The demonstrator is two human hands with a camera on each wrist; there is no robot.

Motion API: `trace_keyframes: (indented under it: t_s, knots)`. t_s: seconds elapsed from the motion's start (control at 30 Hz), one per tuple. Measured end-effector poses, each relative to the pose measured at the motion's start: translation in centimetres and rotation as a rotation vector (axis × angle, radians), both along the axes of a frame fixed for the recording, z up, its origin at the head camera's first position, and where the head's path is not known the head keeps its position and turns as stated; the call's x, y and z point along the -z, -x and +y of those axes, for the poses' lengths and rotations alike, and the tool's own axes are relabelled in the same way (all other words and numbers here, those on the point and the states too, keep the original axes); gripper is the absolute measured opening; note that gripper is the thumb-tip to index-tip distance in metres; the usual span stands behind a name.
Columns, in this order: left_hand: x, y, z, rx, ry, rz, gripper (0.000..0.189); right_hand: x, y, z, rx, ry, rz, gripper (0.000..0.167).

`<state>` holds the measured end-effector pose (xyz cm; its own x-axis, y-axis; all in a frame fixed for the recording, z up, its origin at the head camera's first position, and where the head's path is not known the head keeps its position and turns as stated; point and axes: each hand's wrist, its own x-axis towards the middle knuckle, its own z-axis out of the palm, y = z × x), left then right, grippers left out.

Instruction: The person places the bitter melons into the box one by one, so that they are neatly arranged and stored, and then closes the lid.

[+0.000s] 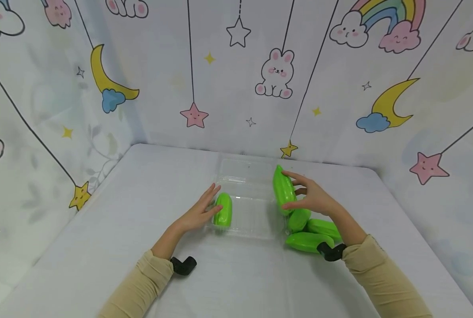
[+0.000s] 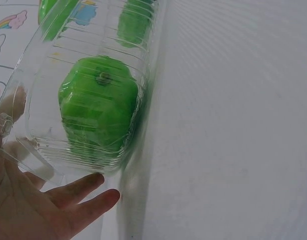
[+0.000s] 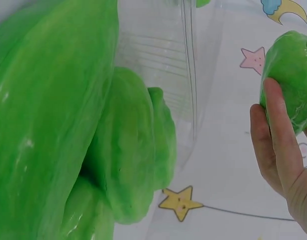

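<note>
My right hand [image 1: 315, 198] grips a glossy green ridged gourd [image 1: 282, 190] between thumb and fingers, raised over the right edge of a clear plastic box [image 1: 256, 216]. In the right wrist view, the fingers [image 3: 281, 135] lie along the gourd's side. Another green gourd [image 1: 223, 213] lies lengthwise inside the box against its left wall. My left hand [image 1: 198, 213] is at that wall with fingers spread and relaxed. From the left wrist view, its fingertips [image 2: 111, 197] sit right at the box's end, and the gourd inside shows through the plastic.
Several more green gourds [image 1: 308, 242] are piled right of the box, under my right forearm. The clear lid [image 1: 240, 171] lies folded back behind the box. A white-covered table [image 1: 236, 274] bears everything, with a cartoon-printed curtain [image 1: 157, 75] behind. Each wrist carries a black device [image 1: 183, 266].
</note>
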<state>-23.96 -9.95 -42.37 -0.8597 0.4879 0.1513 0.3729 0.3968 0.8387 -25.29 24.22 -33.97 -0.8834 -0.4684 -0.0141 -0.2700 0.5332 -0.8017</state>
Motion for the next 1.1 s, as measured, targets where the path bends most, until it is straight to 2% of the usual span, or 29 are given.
trace_keyframes:
  t_s: [0.03, 0.13, 0.27, 0.3, 0.37, 0.47, 0.73, 1.1]
  knots:
    - [0.5, 0.3, 0.0, -0.002, 0.005, 0.003, 0.062, 0.0, 0.0, -0.1, -0.001, 0.004, -0.002, 0.09]
    - [0.8, 0.6, -0.1, 0.003, 0.011, 0.027, 0.062, 0.0, -0.1, -0.3, -0.008, 0.015, -0.01, 0.09]
    - [-1.4, -0.8, 0.0, 0.008, -0.007, 0.014, 0.06, -0.1, -0.1, -0.7, -0.007, 0.012, -0.016, 0.09]
    - [-1.4, -0.8, 0.0, 0.009, -0.003, 0.013, 0.06, -0.1, -0.1, -0.8, -0.007, 0.011, -0.017, 0.09]
    - [-2.4, -1.5, 0.1, 0.01, -0.012, -0.021, 0.059, -0.1, -0.1, -1.0, -0.01, 0.011, -0.02, 0.09]
    - [-2.5, -1.6, 0.0, 0.014, 0.008, -0.028, 0.059, 0.0, -0.2, -1.4, -0.013, 0.013, -0.03, 0.09]
    - [-2.5, -1.5, 0.1, 0.023, -0.011, -0.01, 0.059, 0.0, -0.4, -2.6, 0.0, -0.001, -0.034, 0.092]
    - [-2.2, -1.4, 0.0, 0.025, -0.001, -0.021, 0.059, 0.3, -0.5, -4.2, 0.007, 0.011, -0.032, 0.092]
